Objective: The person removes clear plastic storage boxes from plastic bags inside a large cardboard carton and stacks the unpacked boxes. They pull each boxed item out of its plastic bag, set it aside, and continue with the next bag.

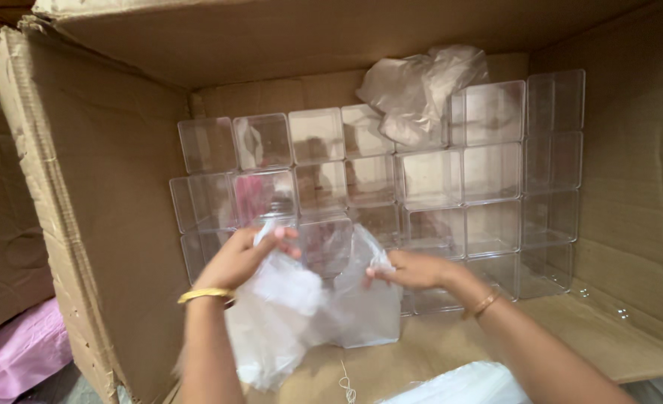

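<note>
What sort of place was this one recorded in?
Probably a packing or storage area: a large brown cardboard carton holds stacked clear plastic square boxes, and both hands grip a thin translucent plastic bag.

You have glossy, clear hard-plastic boxes (pixel 428 179) stacked in a matt, rough cardboard carton (pixel 107 187); the bag (pixel 294 307) looks like thin, crinkled translucent plastic film.
</note>
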